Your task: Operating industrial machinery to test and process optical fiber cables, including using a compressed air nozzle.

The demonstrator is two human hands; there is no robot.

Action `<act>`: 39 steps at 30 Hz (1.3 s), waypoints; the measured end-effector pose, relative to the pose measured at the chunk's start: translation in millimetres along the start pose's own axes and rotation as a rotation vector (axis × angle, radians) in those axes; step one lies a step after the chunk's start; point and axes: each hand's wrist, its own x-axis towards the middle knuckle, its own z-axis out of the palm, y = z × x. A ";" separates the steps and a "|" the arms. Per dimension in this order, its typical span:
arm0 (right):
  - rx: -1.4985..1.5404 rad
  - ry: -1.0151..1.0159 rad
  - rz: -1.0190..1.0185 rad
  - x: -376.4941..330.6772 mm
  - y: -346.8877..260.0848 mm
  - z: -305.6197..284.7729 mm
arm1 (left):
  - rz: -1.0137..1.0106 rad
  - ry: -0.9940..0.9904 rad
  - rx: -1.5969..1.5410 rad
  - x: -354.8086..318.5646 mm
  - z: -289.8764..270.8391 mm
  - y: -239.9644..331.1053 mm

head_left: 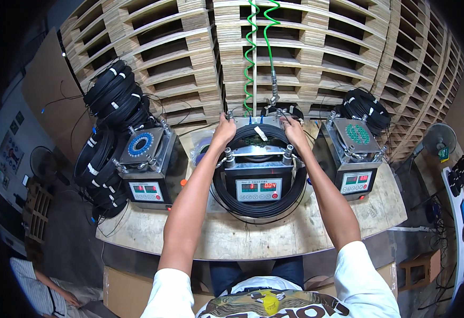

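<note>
In front of me stands the middle bench machine (258, 173), a metal box with a lit red-digit panel and upright metal corner posts. A large coil of black cable (258, 209) is looped around it, hanging over its front and circling its top, with a white tag (260, 133) at the far side. My left hand (225, 131) is closed at the far left corner post, and my right hand (294, 132) is closed at the far right one. Both sets of fingertips are small and partly hidden. The machine's top plate lies mostly behind the cable.
Similar machines stand at left (140, 146) and right (355, 139), with ringed connectors on their plates. Black cable coils (115, 106) pile up at far left; another coil bundle (367, 110) sits behind the right machine. Green air hoses (250, 58) hang before stacked pallets (173, 47). A person (43, 289) is at lower left.
</note>
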 end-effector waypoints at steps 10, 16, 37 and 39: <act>0.095 -0.009 -0.100 3.5 11.9 2.4 | 0.038 0.026 -0.038 -7.4 -2.3 3.5; -0.011 0.050 -0.059 -4.5 1.1 -0.2 | 0.021 -0.020 -0.063 -12.4 -6.2 7.8; 0.080 0.001 -0.028 6.0 16.7 2.9 | -0.069 0.004 -0.049 -13.1 -4.7 15.2; 0.066 0.004 -0.038 -0.1 5.6 2.8 | -0.084 -0.018 -0.061 -12.1 -5.5 9.8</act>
